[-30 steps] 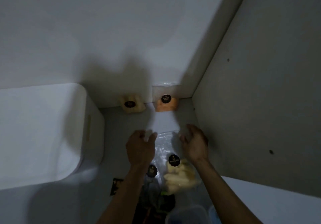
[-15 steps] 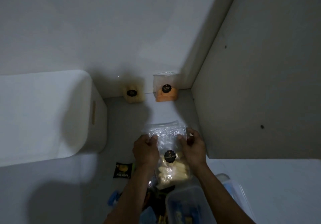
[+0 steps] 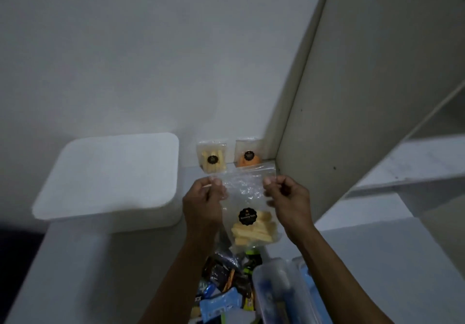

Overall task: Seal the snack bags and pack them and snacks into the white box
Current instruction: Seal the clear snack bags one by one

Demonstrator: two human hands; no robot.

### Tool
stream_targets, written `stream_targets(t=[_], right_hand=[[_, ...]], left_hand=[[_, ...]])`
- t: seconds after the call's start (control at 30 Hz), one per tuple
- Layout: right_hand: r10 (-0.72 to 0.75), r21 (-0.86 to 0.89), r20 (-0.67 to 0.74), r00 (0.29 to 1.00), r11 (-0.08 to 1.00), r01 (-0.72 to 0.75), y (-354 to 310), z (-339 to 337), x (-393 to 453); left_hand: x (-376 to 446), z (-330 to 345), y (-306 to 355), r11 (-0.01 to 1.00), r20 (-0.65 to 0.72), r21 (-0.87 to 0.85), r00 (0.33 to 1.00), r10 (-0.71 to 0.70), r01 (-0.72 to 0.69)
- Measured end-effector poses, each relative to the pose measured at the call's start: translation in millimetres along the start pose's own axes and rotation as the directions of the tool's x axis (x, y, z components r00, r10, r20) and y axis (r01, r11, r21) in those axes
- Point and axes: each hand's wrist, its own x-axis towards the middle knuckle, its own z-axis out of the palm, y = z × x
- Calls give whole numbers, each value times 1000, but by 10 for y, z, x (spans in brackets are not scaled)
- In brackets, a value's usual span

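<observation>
You are in a dim home storage corner. Plain white walls (image 3: pixel 125 47) meet a white cabinet panel (image 3: pixel 364 97) with shelves (image 3: pixel 415 157). Snack packets (image 3: pixel 221 281) are heaped on the pale floor (image 3: pixel 100 273) beside a lidded white box (image 3: pixel 110 175).

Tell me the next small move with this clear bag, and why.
Probably press the top strip shut, sliding the fingers along it. The left hand and right hand each pinch an upper corner of the clear snack bag, holding it up with the yellow sticks settled at the bottom.
</observation>
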Motion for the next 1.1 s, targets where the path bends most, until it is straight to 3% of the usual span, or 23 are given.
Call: stream_targets(t=[0.1,0.23,0.33,0.47,0.57,0.63,0.77,1.1], right_hand=[[-54,-7,42,998,999,54,-305,36,-274],[-135,-50,129,982,989,143,-691,102,-619],[-260,-116,204,944,951,287,-977,171,-847],[-423,-432,337,841,725,537,-1352,343,-1095],[-417,-576,512,751,482,660,-1569,566,-1268],[-382,-598,580,720,400,694,-1664,704,-1361],[-366,-572,637,678,365,734,-1746,896,-1487],[-385,-523,644,661,409,748,-1844,1096,-1526]], left_hand=[[-175,-251,326,993,-5,-119,1000,23,-24],[-429,-598,670,986,3,-155,998,67,-65],[-583,-845,846,975,-20,-179,991,129,-130],[-745,-1098,995,971,-37,-167,985,166,-170],[-848,-1230,1058,973,-44,-122,980,192,-196],[-904,-1300,1095,971,-38,-110,977,209,-212],[-973,-1432,1159,963,-34,-129,972,234,-237],[-954,-1618,1226,955,-69,-91,959,276,-281]])
